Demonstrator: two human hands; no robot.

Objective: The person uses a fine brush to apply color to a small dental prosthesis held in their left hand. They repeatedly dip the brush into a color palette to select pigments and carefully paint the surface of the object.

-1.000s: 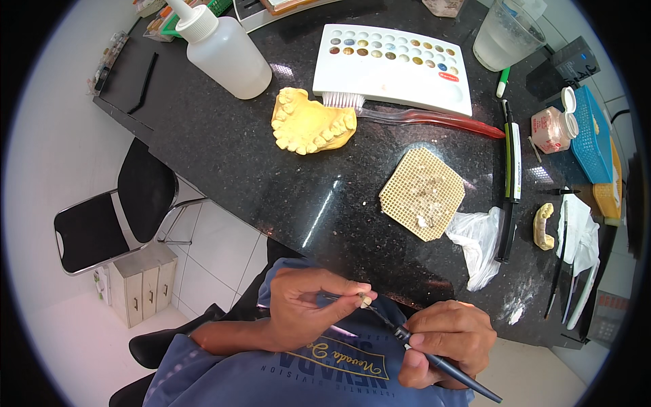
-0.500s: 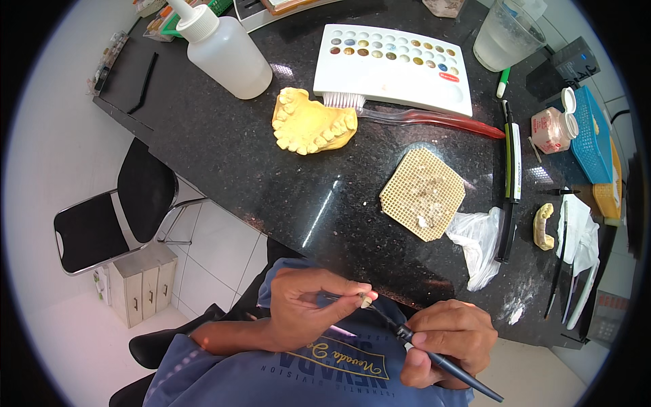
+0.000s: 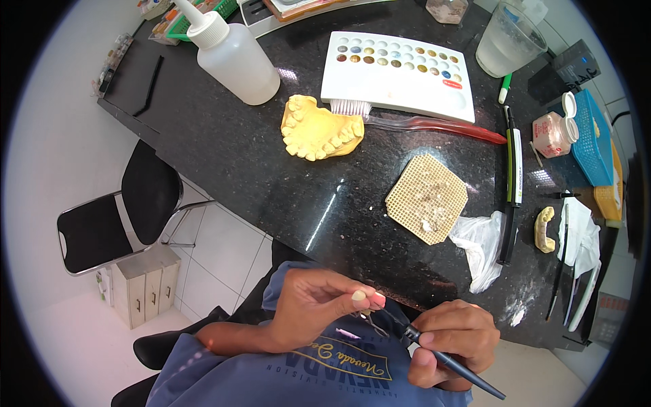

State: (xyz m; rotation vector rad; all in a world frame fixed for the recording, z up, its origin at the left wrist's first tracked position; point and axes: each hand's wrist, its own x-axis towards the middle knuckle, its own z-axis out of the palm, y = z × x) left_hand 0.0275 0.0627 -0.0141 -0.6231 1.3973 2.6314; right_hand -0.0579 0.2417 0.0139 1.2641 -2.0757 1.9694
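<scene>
Dark surface (image 3: 271, 193) carries a cast (image 3: 319, 129) at 12 o'clock from the left hand (image 3: 302, 305), whose fingers (image 3: 340, 281) pinch a metal piece (image 3: 368, 314). The right hand (image 3: 458, 332) grips a tool (image 3: 471, 374).

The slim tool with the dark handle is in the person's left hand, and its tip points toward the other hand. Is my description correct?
Not entirely: the head view shows the slim tool with the dark handle in the person's right hand, not the left hand. Its tip does point toward the other hand.
</scene>
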